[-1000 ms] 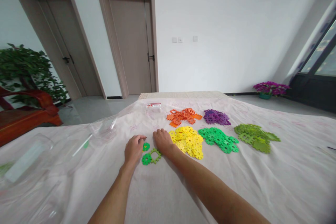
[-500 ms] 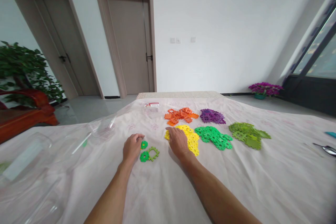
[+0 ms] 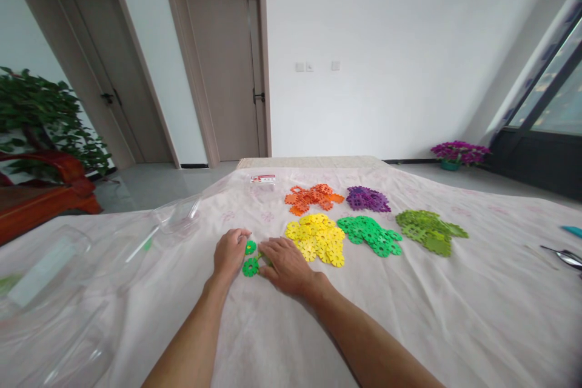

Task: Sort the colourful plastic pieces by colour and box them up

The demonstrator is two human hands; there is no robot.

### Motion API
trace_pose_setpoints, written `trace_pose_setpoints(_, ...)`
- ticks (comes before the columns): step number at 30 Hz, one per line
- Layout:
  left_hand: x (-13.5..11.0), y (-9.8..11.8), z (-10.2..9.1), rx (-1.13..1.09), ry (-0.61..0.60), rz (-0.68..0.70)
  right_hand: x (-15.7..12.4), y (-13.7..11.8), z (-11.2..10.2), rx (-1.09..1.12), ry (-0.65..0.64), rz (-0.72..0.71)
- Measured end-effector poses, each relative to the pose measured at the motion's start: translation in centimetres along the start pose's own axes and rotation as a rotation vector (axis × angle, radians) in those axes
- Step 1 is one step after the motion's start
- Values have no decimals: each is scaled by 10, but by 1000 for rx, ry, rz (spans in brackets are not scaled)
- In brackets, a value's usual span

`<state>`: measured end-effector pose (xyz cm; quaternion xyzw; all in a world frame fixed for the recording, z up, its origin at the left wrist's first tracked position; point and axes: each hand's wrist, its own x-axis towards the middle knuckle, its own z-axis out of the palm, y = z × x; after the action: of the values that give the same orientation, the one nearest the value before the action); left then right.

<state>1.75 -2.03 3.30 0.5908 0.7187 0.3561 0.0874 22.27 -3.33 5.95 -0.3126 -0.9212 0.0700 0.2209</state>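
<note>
My left hand (image 3: 231, 251) rests on the cloth with its fingers curled together, beside two green flower-shaped discs. The upper green disc (image 3: 250, 247) lies by its fingertips, and the lower green disc (image 3: 250, 267) lies just nearer to me. Whatever the left fingers may hold is hidden. My right hand (image 3: 286, 265) reaches in from the right, thumb and fingers closed round a light-green square frame piece (image 3: 262, 260), which is mostly covered. Just beyond the right hand spreads a pile of yellow flower discs (image 3: 318, 237).
Farther back lie orange pieces (image 3: 313, 199) and purple pieces (image 3: 367, 199). Green discs (image 3: 370, 235) and olive-green pieces (image 3: 430, 231) are to the right. Clear plastic containers (image 3: 113, 260) stand at left, a small labelled clear box (image 3: 262, 180) behind. Scissors-like metal (image 3: 568, 259) lies far right.
My right hand has moved left and toward me, from the yellow pile to the light-green frame piece, now mostly covered. My left hand stays about where it was.
</note>
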Motion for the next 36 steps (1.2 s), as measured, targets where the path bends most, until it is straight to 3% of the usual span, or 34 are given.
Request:
trace_pose_setpoints(5, 1, 0, 1, 10, 2, 29, 0, 7, 3, 37, -18, 59)
trace_pose_setpoints(11, 1, -2, 2, 2, -11, 20, 2, 15, -9, 35, -46, 257)
trace_pose_setpoints(15, -1, -2, 1, -9, -11, 6, 6, 27, -24, 123, 51, 334)
trace_pose_setpoints(21, 0, -4, 2, -27, -15, 2, 2, 82, -52, 476, 374, 584)
trace_pose_setpoints(24, 1, -4, 3, -26, -14, -9, -15, 117, -65, 692, 567, 727)
trace_pose_setpoints(28, 2, -7, 4, -27, -26, -18, -48, 156, -74, 795, 847, 854)
trace_pose_setpoints(30, 3, -8, 5, -39, -29, -16, -61, 172, -79, 853, 1055, 885)
trace_pose_setpoints(34, 4, -11, 6, -42, -37, -2, -76, 195, -92, 1130, 1618, 886)
trace_pose_setpoints(36, 4, -10, 6, -34, -41, -6, -77, 200, -97, 1226, 1715, 894)
